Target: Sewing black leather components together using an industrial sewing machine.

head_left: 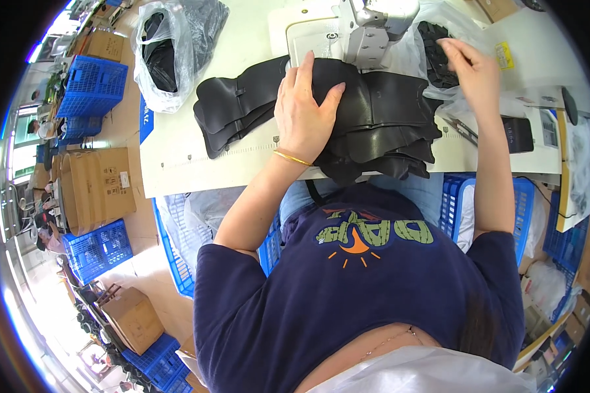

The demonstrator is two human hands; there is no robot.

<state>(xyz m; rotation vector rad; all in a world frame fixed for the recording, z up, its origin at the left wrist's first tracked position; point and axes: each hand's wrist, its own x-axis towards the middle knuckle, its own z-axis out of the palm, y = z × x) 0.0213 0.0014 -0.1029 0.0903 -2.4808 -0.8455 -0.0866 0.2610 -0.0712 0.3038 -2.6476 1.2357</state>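
My left hand (306, 114) lies with fingers spread on a pile of black leather-like pieces (390, 98), just in front of a sewing machine head (367, 42). The pieces overlap in layers and hang over the table's near edge. Right of the machine, my right hand (472, 65) is raised with thumb and forefinger pinched together. Anything between those fingertips is too small to make out. Beside it, an open clear plastic bag holds small dark pieces (437, 52).
At the left of the white table (177, 167) stands a plastic bag with black material (160, 62). A dark phone-like object (518, 134) and a thin metal tool (461, 129) lie at the right. Blue baskets (524, 209) flank my lap; cartons (98, 190) stand farther left.
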